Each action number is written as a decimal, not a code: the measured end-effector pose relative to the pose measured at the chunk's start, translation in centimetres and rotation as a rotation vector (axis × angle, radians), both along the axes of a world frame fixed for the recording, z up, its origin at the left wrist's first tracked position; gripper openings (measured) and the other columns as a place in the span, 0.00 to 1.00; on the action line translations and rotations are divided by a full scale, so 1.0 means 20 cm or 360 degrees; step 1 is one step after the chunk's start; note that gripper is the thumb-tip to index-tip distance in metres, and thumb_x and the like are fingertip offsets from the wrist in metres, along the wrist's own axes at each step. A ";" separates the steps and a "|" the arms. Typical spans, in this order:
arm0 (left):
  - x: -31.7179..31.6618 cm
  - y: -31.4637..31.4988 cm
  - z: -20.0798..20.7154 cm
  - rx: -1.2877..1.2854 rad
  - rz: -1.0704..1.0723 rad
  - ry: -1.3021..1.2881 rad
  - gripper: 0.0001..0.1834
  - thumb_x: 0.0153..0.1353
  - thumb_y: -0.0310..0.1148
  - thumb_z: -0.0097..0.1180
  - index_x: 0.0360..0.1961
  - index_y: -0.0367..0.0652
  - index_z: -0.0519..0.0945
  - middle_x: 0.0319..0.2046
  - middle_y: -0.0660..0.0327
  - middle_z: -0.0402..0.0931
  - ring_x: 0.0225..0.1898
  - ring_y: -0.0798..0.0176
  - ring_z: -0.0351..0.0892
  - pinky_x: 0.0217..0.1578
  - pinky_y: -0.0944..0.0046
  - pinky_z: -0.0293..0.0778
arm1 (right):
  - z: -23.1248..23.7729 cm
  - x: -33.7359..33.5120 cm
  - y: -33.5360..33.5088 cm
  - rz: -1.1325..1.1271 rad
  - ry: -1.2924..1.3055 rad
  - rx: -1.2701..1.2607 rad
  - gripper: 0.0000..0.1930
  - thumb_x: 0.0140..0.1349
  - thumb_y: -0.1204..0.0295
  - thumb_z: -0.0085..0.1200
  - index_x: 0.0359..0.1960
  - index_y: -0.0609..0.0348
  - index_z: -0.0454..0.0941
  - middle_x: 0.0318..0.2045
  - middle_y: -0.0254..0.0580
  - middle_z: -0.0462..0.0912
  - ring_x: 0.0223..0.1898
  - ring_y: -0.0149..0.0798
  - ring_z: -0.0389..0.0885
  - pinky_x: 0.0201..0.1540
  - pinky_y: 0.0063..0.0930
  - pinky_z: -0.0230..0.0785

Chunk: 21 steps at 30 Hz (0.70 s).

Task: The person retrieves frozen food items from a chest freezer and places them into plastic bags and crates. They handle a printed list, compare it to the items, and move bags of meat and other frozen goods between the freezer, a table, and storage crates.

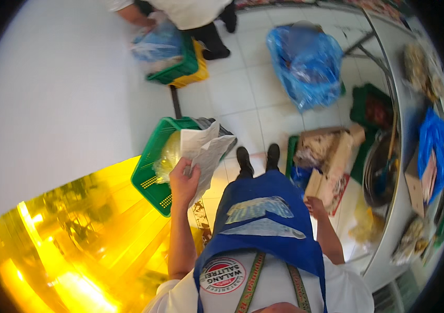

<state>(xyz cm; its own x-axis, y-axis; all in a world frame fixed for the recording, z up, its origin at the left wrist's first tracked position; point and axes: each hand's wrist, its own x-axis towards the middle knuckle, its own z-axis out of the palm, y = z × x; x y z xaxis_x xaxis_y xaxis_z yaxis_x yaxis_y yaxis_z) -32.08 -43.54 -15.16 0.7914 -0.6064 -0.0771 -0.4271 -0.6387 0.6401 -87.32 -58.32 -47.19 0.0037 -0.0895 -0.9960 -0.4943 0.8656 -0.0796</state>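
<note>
A green basket (151, 172) stands just beyond the left hand (184, 182). This hand is closed on a crumpled white paper (206, 148), held above the basket. The right hand (316, 207) hangs low; its fingers I cannot tell.

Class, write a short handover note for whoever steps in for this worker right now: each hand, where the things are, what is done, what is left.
Left hand: grips crumpled white paper above the green crate.
Right hand: low at the side, by the cardboard box; its grip cannot be told.
Done: a clear plastic bag lies in the crate.
Left: paper not yet set down.
</note>
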 end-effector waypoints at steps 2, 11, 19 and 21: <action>0.04 0.00 -0.02 -0.0117 0.0065 -0.0096 0.09 0.61 0.28 0.65 0.34 0.38 0.76 0.26 0.53 0.76 0.30 0.63 0.74 0.36 0.59 0.74 | 0.13 0.07 -0.10 0.0106 -0.0054 -0.0077 0.24 0.73 0.57 0.55 0.65 0.55 0.75 0.41 0.40 0.84 0.33 0.37 0.76 0.43 0.35 0.73; 0.12 -0.23 -0.26 -0.0121 -0.0215 -0.0070 0.07 0.60 0.30 0.64 0.35 0.41 0.78 0.25 0.51 0.79 0.25 0.56 0.78 0.29 0.57 0.72 | 0.26 0.17 -0.66 0.0013 0.0116 -0.0480 0.20 0.76 0.63 0.50 0.64 0.57 0.76 0.42 0.41 0.84 0.37 0.39 0.84 0.38 0.36 0.76; 0.28 -0.48 -0.25 -0.0143 -0.0143 0.0109 0.10 0.61 0.34 0.64 0.36 0.40 0.76 0.29 0.45 0.80 0.33 0.42 0.82 0.36 0.51 0.76 | 0.18 0.65 -0.97 -0.0020 0.0101 -0.0482 0.14 0.78 0.74 0.44 0.58 0.63 0.77 0.35 0.44 0.83 0.25 0.38 0.83 0.23 0.26 0.69; 0.43 -0.54 -0.30 -0.0158 -0.0167 0.0065 0.11 0.61 0.34 0.64 0.37 0.40 0.76 0.30 0.45 0.80 0.33 0.40 0.81 0.36 0.51 0.76 | 0.12 0.75 -1.01 0.0040 -0.0109 -0.0515 0.15 0.77 0.75 0.46 0.62 0.61 0.76 0.39 0.46 0.86 0.28 0.37 0.85 0.24 0.28 0.72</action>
